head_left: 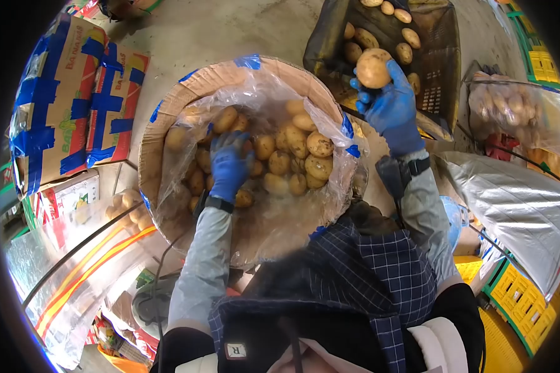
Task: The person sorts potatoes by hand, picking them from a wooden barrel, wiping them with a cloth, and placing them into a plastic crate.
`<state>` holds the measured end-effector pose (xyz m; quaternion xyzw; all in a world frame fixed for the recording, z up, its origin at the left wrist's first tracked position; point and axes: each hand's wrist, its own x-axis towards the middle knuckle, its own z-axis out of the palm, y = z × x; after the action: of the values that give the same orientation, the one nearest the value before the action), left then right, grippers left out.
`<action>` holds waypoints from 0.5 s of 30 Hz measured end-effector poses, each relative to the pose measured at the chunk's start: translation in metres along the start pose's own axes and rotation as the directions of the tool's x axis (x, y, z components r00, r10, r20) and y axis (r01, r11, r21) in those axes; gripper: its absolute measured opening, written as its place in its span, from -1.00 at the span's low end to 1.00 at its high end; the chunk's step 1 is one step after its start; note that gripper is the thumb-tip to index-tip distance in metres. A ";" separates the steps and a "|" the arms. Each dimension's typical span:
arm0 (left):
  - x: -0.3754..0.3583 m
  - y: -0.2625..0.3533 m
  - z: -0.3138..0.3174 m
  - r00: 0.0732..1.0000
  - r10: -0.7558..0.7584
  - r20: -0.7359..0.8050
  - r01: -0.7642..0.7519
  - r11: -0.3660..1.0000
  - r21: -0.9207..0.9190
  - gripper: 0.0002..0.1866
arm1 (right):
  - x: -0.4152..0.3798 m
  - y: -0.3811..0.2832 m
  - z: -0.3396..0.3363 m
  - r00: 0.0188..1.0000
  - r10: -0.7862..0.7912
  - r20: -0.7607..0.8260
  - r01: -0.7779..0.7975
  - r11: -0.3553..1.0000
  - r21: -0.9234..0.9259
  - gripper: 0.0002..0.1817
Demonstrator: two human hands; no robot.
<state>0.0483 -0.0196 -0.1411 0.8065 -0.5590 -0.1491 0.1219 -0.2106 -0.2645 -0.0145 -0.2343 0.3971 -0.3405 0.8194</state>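
My right hand point(391, 112), in a blue glove, holds up a large potato point(374, 69) in front of the near part of a dark, mesh-sided crate point(440, 74). Several potatoes lie inside that crate. A round cardboard container point(158, 149) with a clear plastic liner holds many potatoes point(279, 163). Inside it, on the left part of the pile, rests my left hand point(229, 163), also gloved in blue. Its fingers point away from me over the potatoes and are slightly blurred; whether they grip one cannot be made out.
Banana boxes point(56, 93) with blue tape stand at the left. A clear bag of potatoes point(130, 208) lies below them. Another bagged lot point(507, 102) is at the right, above a silver sheet point(504, 199). Yellow crates point(522, 298) stand at lower right.
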 end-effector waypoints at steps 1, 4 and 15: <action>0.002 0.004 0.008 0.992 0.126 0.013 -0.126 0.979 0.159 -0.42 | 0.006 0.005 -0.012 0.999 0.016 -0.039 -0.014 0.998 0.055 -0.44; 0.010 0.006 0.053 0.968 0.173 0.181 -0.213 0.948 0.236 -0.25 | 0.013 0.016 -0.034 0.998 0.067 -0.016 -0.065 0.990 0.124 -0.48; -0.001 0.010 0.002 0.968 0.147 0.204 0.230 -0.191 -0.954 -0.14 | -0.046 0.029 0.050 0.920 -0.126 0.370 0.314 0.804 -0.505 -0.69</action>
<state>0.0386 -0.0225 -0.1394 0.4097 -0.2220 -0.6266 0.6247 -0.1796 -0.2055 0.0178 -0.5588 0.3107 -0.2619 0.7229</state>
